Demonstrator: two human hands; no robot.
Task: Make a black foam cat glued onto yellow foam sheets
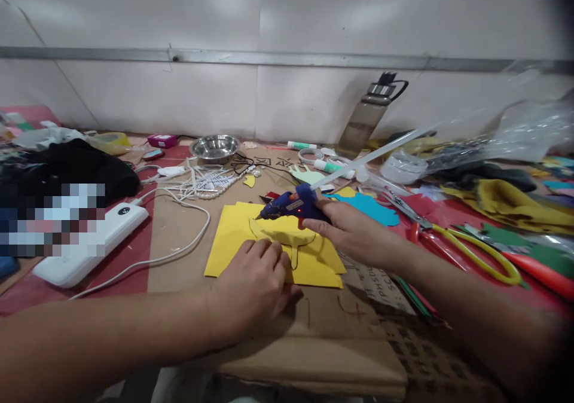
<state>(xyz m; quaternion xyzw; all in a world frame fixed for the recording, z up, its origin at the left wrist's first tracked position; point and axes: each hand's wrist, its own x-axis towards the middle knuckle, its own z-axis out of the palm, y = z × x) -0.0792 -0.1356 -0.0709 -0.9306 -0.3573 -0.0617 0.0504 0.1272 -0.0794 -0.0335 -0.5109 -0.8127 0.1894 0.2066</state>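
Wrapped round a blue glue gun [287, 205], my right hand [347, 223] holds it over yellow felt sheets [228, 241]. A long translucent glue stick [372, 159] juts from the gun's back, and its nozzle points left, just above the felt. A small red light shows on the gun. My left hand [258, 271] rests on the felt's front edge with curled fingers pressed together; its fingertips and thumb are mostly hidden. A dark curved outline with a stem shows on the top sheet between the hands.
A white power bank [92, 244] with a white cable lies left. Behind are a steel bowl [215, 147] and a tilted bottle [365, 116] against the wall. Blue felt [370, 207], yellow-handled scissors [475, 250] and plastic wrap [497, 131] lie right. Cardboard [179, 241] covers the middle.
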